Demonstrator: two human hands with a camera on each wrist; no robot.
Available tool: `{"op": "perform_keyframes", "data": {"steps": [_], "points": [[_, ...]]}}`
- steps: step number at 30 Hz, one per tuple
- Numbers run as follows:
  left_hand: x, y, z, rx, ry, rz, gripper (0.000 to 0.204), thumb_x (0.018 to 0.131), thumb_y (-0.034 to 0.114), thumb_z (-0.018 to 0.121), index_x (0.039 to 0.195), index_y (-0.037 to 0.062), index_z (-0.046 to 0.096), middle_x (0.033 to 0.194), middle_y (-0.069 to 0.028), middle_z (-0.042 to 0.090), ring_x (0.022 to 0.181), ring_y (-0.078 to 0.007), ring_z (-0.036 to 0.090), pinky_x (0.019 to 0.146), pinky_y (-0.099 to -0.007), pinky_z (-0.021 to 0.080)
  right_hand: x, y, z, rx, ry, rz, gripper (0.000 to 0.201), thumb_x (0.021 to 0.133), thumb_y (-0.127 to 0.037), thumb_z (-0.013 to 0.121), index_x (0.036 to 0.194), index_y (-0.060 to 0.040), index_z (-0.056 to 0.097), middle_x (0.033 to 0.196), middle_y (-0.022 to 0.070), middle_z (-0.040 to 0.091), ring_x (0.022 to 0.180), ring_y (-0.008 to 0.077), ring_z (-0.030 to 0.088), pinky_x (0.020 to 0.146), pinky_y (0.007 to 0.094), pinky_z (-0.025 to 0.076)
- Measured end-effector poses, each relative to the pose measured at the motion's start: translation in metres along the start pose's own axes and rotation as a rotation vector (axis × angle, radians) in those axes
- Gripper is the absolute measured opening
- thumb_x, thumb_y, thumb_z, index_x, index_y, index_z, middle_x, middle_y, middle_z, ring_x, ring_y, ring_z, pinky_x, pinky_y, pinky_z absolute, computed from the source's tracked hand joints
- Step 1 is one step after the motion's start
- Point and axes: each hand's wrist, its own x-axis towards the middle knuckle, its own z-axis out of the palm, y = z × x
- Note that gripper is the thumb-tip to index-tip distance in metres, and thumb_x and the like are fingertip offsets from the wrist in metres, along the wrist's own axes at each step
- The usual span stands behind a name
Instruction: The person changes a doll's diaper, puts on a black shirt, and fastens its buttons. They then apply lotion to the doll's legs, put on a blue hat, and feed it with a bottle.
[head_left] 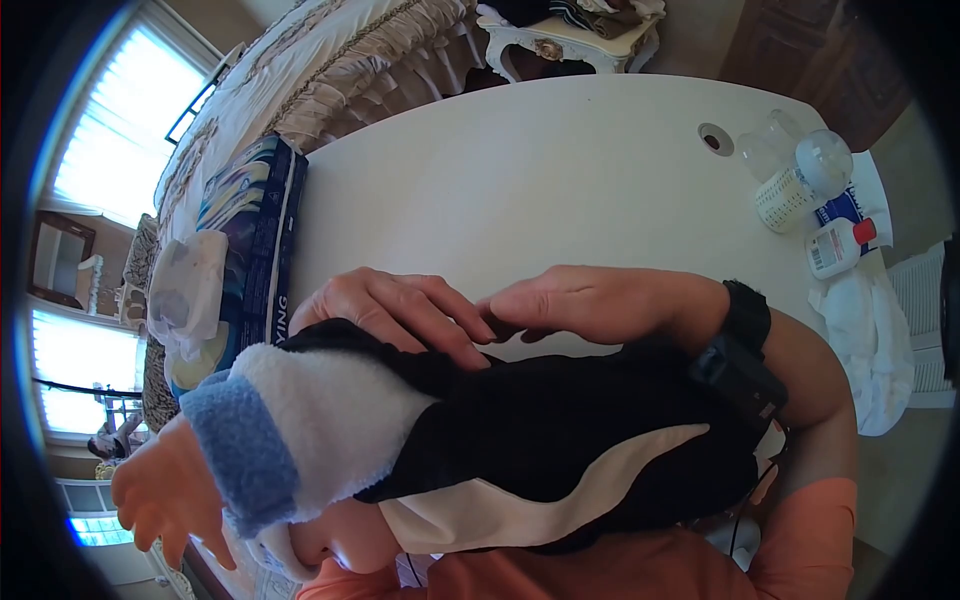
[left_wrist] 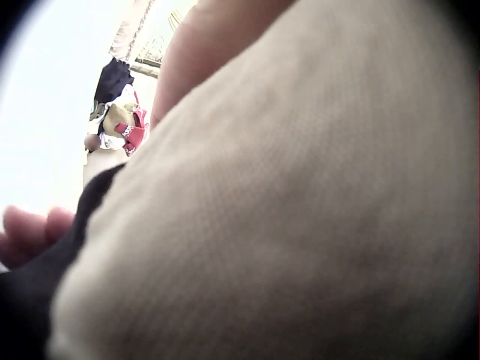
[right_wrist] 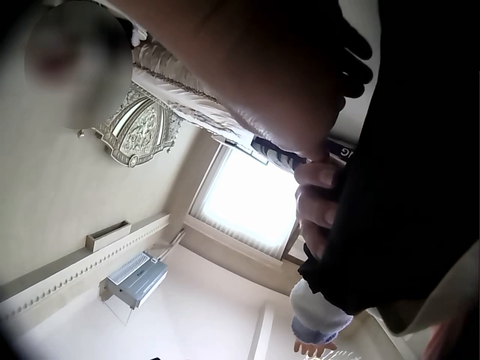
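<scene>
A baby doll [head_left: 365,540] lies across the person's front in a black garment [head_left: 560,420] with a cream stripe. One doll arm sticks out left in a fluffy white sleeve [head_left: 320,420] with a blue cuff; its bare hand [head_left: 170,490] shows beyond. My left hand [head_left: 395,305] grips the black garment near the sleeve, its curled fingers [right_wrist: 315,202] against the cloth in the right wrist view. My right hand [head_left: 575,300] bends in along the garment's far side, fingertips close to the left hand's; I cannot tell whether they pinch the cloth. Pale fabric [left_wrist: 285,195] fills most of the left wrist view.
A white table [head_left: 480,180] spreads ahead. At its left edge lie a dark blue diaper pack [head_left: 260,230] and a clear plastic container [head_left: 190,285]. On the right stand a baby bottle [head_left: 785,200], a white bottle with a red cap [head_left: 835,248] and white cloth [head_left: 865,340].
</scene>
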Motion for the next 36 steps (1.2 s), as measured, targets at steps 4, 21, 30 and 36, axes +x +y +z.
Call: {"op": "perform_keyframes", "data": {"steps": [4,21,30,36], "points": [[0.0,0.0,-0.002,0.014,-0.014,0.012,0.03,0.074,0.02,0.067,0.099,0.0066,0.06,0.098,-0.0226,0.058,0.094,-0.0419,0.053,0.082,-0.0458,0.042,-0.009,-0.005,0.004,-0.501,-0.185,-0.306,0.044,0.091,-0.035,0.036,0.112,0.0007,0.051,0.103,0.0097,0.055,0.093,0.0171,0.049,0.085,0.0282,0.038],[-0.002,-0.006,-0.001,-0.029,0.019,0.02,0.035,0.076,0.021,0.064,0.107,0.0066,0.058,0.098,-0.025,0.057,0.091,-0.0424,0.054,0.079,-0.0464,0.044,-0.009,-0.018,0.004,-0.053,-0.089,0.059,0.044,0.092,-0.034,0.033,0.114,0.0009,0.05,0.113,0.0141,0.053,0.105,0.0203,0.047,0.093,0.0292,0.032],[-0.003,-0.004,0.001,-0.01,0.033,0.007,0.033,0.076,0.021,0.064,0.105,0.0062,0.058,0.098,-0.0252,0.057,0.092,-0.0416,0.054,0.08,-0.0455,0.043,-0.005,-0.012,0.002,-0.065,-0.063,-0.031,0.04,0.093,-0.028,0.036,0.117,0.002,0.045,0.104,0.0129,0.054,0.096,0.0169,0.05,0.087,0.0267,0.036],[0.002,-0.001,-0.001,0.004,-0.061,0.029,0.028,0.076,0.02,0.064,0.099,0.0054,0.06,0.098,-0.0245,0.057,0.093,-0.0414,0.054,0.08,-0.0459,0.043,-0.011,-0.012,0.008,-0.462,-0.208,-0.129,0.045,0.091,-0.038,0.036,0.114,-0.0015,0.051,0.105,0.0114,0.055,0.097,0.0181,0.048,0.087,0.0282,0.036]]}}
